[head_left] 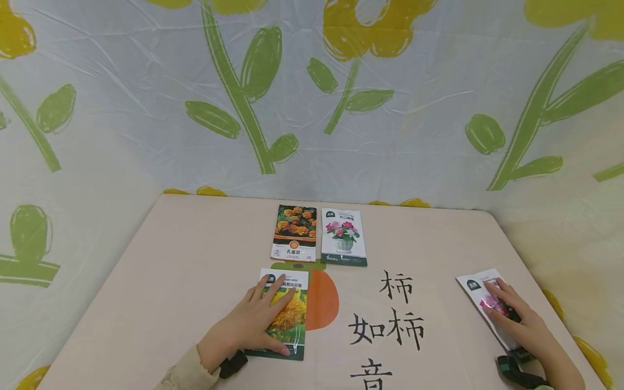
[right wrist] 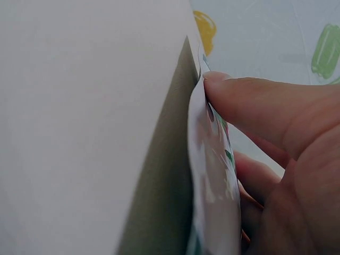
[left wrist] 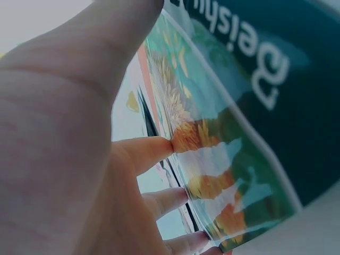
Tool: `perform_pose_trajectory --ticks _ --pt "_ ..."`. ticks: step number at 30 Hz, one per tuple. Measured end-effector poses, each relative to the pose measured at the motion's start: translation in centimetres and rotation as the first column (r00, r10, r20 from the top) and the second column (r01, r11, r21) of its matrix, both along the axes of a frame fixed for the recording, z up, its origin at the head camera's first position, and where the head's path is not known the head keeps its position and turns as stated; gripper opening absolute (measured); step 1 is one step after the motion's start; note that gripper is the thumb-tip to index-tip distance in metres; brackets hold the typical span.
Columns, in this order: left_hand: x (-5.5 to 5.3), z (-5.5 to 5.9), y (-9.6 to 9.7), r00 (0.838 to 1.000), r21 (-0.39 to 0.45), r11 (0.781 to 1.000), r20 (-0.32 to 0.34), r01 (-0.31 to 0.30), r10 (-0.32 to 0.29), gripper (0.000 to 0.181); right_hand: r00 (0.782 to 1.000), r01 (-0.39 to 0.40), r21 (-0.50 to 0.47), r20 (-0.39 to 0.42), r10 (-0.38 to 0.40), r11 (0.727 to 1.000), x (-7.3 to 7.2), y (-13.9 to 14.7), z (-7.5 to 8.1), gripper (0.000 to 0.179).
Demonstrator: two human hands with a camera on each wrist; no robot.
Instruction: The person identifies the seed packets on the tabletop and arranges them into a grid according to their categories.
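Note:
My left hand [head_left: 253, 319] rests with spread fingers on a seed packet [head_left: 296, 338] with a yellow sunflower-like bloom. In the left wrist view, its fingertips touch the glossy face, and white "Beishu" lettering [left wrist: 244, 42] shows on the dark green end. At the right side of the table, my right hand [head_left: 528, 322] lies over a white seed packet [head_left: 470, 287] with pink flowers. The right wrist view shows the thumb [right wrist: 255, 101] touching near the packet's edge and the fingers on its printed face. This packet is slightly bowed and casts a shadow; the hand covers part of the picture.
Toward the table's back edge, an orange-marigold seed packet [head_left: 293, 238] and a white packet with a potted pink flower [head_left: 343, 241] lie side by side. The pale tabletop [head_left: 185, 281] carries a printed persimmon [head_left: 324, 300] and black characters [head_left: 387, 329]. Flower-patterned cloth [head_left: 414, 146] hangs around.

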State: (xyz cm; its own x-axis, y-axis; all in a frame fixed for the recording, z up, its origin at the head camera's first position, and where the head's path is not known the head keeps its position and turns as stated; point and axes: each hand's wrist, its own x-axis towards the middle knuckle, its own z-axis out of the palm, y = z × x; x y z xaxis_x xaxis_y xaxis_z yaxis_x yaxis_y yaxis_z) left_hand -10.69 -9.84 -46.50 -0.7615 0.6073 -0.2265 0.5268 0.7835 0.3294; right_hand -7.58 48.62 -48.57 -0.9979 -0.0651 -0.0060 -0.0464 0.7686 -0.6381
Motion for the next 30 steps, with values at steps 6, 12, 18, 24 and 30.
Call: perform_pose_trajectory --ticks 6,12,18,24,30 --pt "-0.1 -0.1 0.2 1.000 -0.001 1.000 0.002 0.001 -0.001 0.118 1.000 0.000 -0.002 0.008 0.000 1.000 0.0 0.0 0.0 0.063" --pt "-0.1 0.0 0.5 1.000 -0.016 1.000 -0.004 0.001 -0.001 0.118 1.000 0.001 -0.006 -0.008 -0.001 1.000 -0.1 0.1 0.1 0.063" --pt "-0.2 -0.2 1.1 1.000 -0.035 0.999 -0.021 0.005 -0.005 0.118 1.000 0.001 -0.013 -0.031 -0.002 1.000 0.0 0.0 -0.1 0.062" --pt "-0.2 -0.5 1.3 0.999 -0.043 0.999 -0.038 0.004 -0.005 0.118 1.000 0.006 -0.019 -0.020 -0.006 1.000 0.1 -0.1 -0.2 0.062" --pt "-0.1 -0.5 1.3 0.999 -0.041 0.999 -0.040 0.007 -0.009 0.118 1.000 0.005 -0.017 -0.014 -0.006 1.000 0.1 -0.1 -0.1 0.062"
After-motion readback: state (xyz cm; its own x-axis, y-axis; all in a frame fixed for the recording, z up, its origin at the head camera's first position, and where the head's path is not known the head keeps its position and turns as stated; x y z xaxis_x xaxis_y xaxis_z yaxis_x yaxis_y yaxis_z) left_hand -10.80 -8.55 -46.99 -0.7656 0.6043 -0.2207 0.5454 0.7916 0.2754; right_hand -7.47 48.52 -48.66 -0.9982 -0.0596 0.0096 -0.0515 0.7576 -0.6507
